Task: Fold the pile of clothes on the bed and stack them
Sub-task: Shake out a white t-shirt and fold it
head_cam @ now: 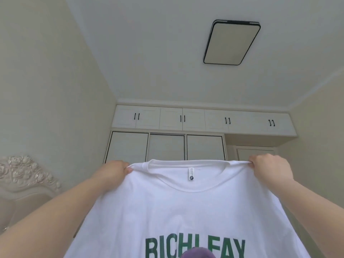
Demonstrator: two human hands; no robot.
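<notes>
Two hands: raised ahead of the wearer, spreading one garment in the air.
Left hand [115, 169]: fingers pinched shut on the shirt's left shoulder seam.
Right hand [268, 167]: closed the same way on the right shoulder seam.
White T-shirt [186, 211]: hangs between the hands, collar uppermost, neck label [191, 174] showing, green lettering [195, 247] low on the cloth.
Why held so: likely to let the shirt fall flat and straight before folding.
Bed: out of view; only a carved headboard [24, 175] shows at left.
Backdrop: white wardrobe [167, 146], ceiling lamp [231, 41].
Progress: shirt unfolded; pile and stack unseen.
</notes>
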